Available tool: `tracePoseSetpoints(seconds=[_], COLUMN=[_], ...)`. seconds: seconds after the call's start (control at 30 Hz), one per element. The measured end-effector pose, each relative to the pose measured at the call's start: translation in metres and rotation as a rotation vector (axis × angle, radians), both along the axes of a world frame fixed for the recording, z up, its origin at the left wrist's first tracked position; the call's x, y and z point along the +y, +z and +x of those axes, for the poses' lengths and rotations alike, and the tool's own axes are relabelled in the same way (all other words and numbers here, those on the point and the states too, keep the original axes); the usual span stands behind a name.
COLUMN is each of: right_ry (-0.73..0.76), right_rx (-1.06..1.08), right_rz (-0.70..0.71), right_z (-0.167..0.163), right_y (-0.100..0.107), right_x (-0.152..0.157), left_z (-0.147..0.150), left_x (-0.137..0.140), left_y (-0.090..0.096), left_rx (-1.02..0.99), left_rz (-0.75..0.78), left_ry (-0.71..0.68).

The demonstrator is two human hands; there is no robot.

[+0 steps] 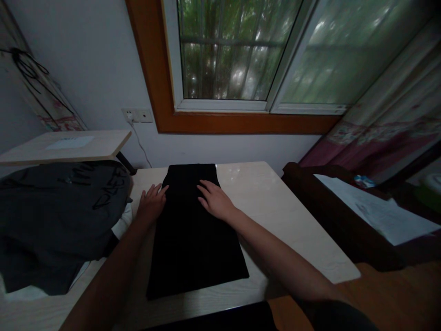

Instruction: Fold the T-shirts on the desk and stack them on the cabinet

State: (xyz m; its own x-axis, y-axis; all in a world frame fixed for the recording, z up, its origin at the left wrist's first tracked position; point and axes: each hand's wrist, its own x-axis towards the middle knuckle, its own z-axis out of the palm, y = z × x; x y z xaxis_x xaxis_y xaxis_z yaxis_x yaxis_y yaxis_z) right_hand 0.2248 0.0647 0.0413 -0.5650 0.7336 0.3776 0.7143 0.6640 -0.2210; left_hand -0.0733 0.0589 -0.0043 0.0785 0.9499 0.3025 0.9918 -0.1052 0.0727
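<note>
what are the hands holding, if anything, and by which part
Nothing looks gripped: the right hand rests on the black cloth toward its far end, the left hand at its left edge.

The cloth point(196, 234) looks matt, the tabletop point(272, 200) smooth.

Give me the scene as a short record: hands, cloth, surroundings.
Left hand: open, fingertips at the left edge of the black cloth
Right hand: open, palm down over the cloth's right side
Cloth state: spread flat on the pale table
To the left: heaped dark grey garment with lettering
Beyond the table: sliding window
</note>
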Motion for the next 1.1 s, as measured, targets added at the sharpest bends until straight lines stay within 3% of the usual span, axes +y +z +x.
tracePoseSetpoints(seconds=[0.2, 0.47, 0.6, 0.87, 1.1], right_ry=[-0.089, -0.411, -0.469, -0.463, -0.402], right_rx=[-0.135, -0.15, -0.154, -0.111, -0.088], right_rz=[-0.109, -0.258, -0.264, -0.149, -0.093], right_z=[-0.027, 0.02, 0.036, 0.045, 0.062], right_y=[-0.022, -0.034, -0.036, -0.045, -0.044], right_x=[0.047, 0.083, 0.081, 0.065, 0.044], left_z=[-0.001, -0.003, -0.003, -0.006, -0.027], left_x=[0.0, 0.0, 0.0, -0.003, -0.001], left_y=[0.002, -0.001, -0.004, -0.004, -0.007], left_rx=[-0.01, -0.019, -0.024, -0.018, -0.073], left_rz=[-0.025, -0.031, -0.01, -0.012, -0.074], left_ry=[0.011, 0.014, 0.003, -0.007, -0.119])
